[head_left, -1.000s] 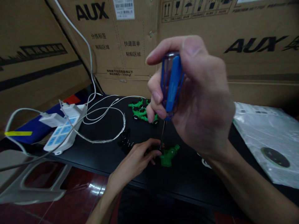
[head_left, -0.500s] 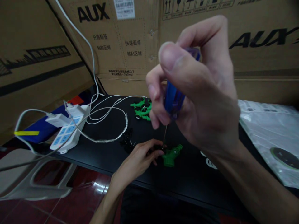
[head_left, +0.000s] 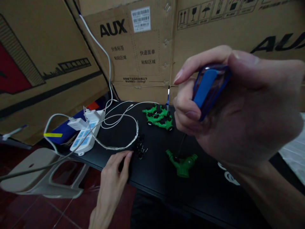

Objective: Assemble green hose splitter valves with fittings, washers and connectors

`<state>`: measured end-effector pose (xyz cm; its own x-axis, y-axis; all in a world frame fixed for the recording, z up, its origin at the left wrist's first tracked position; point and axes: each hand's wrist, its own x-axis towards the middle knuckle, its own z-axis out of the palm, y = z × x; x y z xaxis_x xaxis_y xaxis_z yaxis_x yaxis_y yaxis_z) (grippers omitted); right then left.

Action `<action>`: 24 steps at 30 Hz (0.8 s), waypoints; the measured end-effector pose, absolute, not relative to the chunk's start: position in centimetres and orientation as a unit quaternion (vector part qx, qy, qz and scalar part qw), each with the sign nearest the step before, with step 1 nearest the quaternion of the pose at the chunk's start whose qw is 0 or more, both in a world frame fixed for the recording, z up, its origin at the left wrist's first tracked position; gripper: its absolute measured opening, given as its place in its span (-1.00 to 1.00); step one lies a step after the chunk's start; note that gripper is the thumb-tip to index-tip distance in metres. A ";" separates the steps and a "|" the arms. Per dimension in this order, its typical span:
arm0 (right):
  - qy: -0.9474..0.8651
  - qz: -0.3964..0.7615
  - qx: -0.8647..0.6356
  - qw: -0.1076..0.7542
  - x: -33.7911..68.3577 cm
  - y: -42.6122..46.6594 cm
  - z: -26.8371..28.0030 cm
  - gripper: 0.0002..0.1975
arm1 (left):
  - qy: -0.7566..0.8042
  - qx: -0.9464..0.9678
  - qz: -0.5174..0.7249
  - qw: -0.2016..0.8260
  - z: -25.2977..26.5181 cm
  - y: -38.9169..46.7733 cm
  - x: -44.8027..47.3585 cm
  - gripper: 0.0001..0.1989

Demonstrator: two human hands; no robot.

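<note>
My right hand (head_left: 238, 105) is wrapped round the blue, see-through handle of a screwdriver (head_left: 209, 89). Its thin shaft runs down towards a green Y-shaped hose connector (head_left: 183, 167), meeting it near the left branch; whether the tip sits on a screw is too small to tell. The connector lies on the black table, apart from my left hand. My left hand (head_left: 116, 167) is at the table's front edge, thumb and forefinger tips together. What they hold, if anything, is hidden. Just right of them lies a heap of small black parts and screws (head_left: 140, 148).
Several more green connectors (head_left: 159, 118) lie farther back. A white power strip (head_left: 87, 136) with plugged-in chargers and looped white cables (head_left: 119, 148) takes up the left. White rings (head_left: 231, 178) lie at the right. Cardboard boxes (head_left: 143, 92) wall the back; a plastic stool (head_left: 30, 167) stands left.
My left hand has let go of the green connector and moved left to beside the black parts and screws. My right hand still grips the screwdriver, its handle now tilted more to the right.
</note>
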<state>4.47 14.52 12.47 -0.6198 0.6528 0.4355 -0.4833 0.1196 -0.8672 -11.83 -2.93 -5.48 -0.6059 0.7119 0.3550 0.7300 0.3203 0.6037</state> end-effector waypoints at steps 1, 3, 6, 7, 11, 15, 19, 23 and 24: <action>-0.615 0.654 -0.066 0.435 4.5 14.5 12.4 -0.58 | -0.820 -0.437 -0.369 0.021 -5.7 -3.0 -12.5 -0.69; -0.618 0.643 -0.065 0.447 4.5 14.5 12.3 -0.62 | -0.825 -0.433 -0.361 0.033 -5.9 -2.4 -13.6 -0.66; -0.613 0.641 -0.076 0.455 4.5 14.5 12.1 -0.64 | -0.826 -0.430 -0.363 0.039 -5.7 -1.0 -14.4 -0.63; -0.609 0.642 -0.078 0.458 4.4 14.5 12.0 -0.65 | -0.826 -0.429 -0.364 0.036 -5.5 -0.6 -14.5 -0.62; -0.608 0.615 -0.071 0.497 4.2 14.4 11.5 -0.67 | -0.821 -0.434 -0.371 0.002 -5.2 0.4 -14.4 -0.62; -0.603 0.602 -0.054 0.520 4.0 14.2 11.2 -0.57 | -0.805 -0.465 -0.369 -0.007 -5.6 1.4 -13.2 -0.64; -0.616 0.594 -0.069 0.512 4.0 14.1 11.3 -0.58 | -0.787 -0.504 -0.356 -0.007 -5.7 2.6 -11.9 -0.64; -0.605 0.600 -0.088 0.516 4.0 14.2 11.7 -0.60 | -0.780 -0.509 -0.359 -0.056 -5.1 2.8 -11.2 -0.63; -0.598 0.606 -0.099 0.514 4.0 14.2 11.8 -0.60 | -0.779 -0.505 -0.365 -0.066 -5.0 2.7 -11.2 -0.63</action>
<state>4.01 14.18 11.82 -0.4517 0.7422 0.4951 -0.5047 0.2450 -0.8278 -11.15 2.72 -5.04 -0.4808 0.8354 0.2664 0.7397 0.2233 0.6348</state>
